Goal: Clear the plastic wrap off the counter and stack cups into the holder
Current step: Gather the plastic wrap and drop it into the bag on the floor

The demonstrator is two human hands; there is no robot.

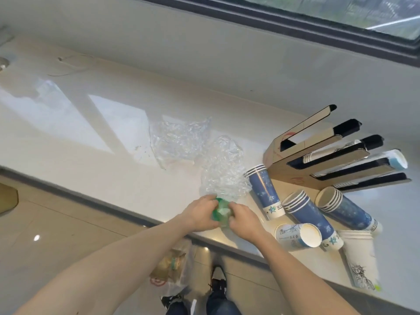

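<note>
A long crumpled piece of clear plastic wrap (pixel 223 169) with a green end lies near the counter's front edge. My left hand (pixel 201 214) and my right hand (pixel 244 220) both grip that green end, bunching it between them. A second, flatter sheet of clear wrap (pixel 179 139) lies further back on the counter. To the right, three stacks of blue paper cups (pixel 266 190) (pixel 311 218) (pixel 347 211) lie on their sides, with a single white cup (pixel 297 236) and a white stack (pixel 361 260). The cardboard cup holder (pixel 284 171) with several slots stands behind them, some slots holding cups.
The white counter (pixel 102 155) runs along a wall under a window (pixel 341 10). Its front edge passes just under my hands. On the floor below sits a plastic bag (pixel 172 273) with packaging inside, beside my feet. A thin cable (pixel 68 64) lies at the far left.
</note>
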